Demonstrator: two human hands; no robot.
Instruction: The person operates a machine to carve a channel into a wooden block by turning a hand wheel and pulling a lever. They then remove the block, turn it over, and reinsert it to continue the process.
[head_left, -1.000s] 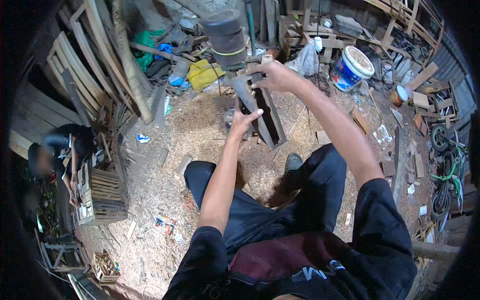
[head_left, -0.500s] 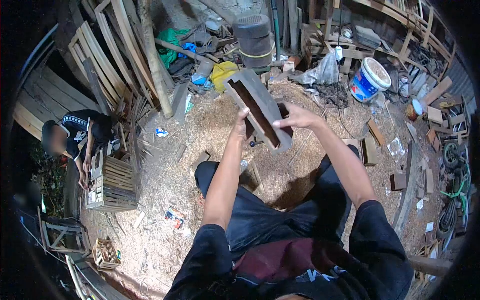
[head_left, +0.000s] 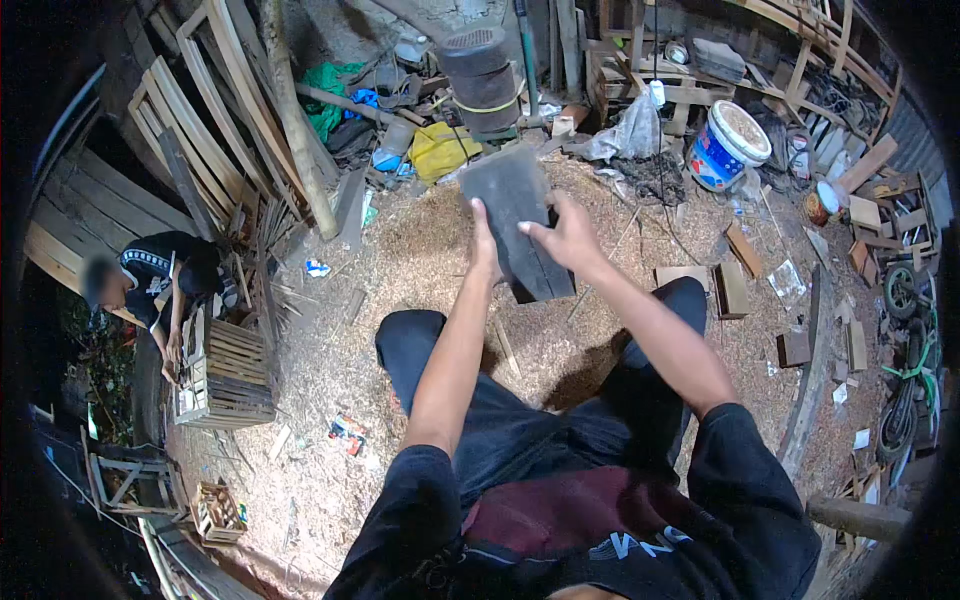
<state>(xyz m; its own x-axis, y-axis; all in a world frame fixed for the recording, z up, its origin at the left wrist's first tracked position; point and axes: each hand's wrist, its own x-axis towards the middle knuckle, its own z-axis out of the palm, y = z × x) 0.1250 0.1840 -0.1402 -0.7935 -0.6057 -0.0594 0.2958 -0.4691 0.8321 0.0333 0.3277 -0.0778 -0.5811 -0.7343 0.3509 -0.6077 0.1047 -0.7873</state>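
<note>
Held up between both hands is a hollow wooden box (head_left: pixel 515 215), its flat, dark grey face turned up toward me. My left hand (head_left: pixel 484 243) grips the left edge, thumb laid along it. My right hand (head_left: pixel 572 238) clasps the right edge, with its thumb resting on the face. Fingers of both hands curl out of sight underneath. The long opening seen in the box earlier is hidden now. Below it, between my bent knees, a thin wood strip (head_left: pixel 508 348) lies on the shavings.
A person (head_left: pixel 165 280) bends over a slatted wooden crate (head_left: pixel 235 360) at left. A white and blue bucket (head_left: pixel 728 150) stands back right. Wood blocks (head_left: pixel 732 291) lie by my right knee. Planks (head_left: pixel 185 125) lean at the back left, and a small crate (head_left: pixel 217 512) sits lower left.
The box has been rotated in my hands, so its long slot has turned away and a solid flat face shows. My right hand has shifted slightly left.
</note>
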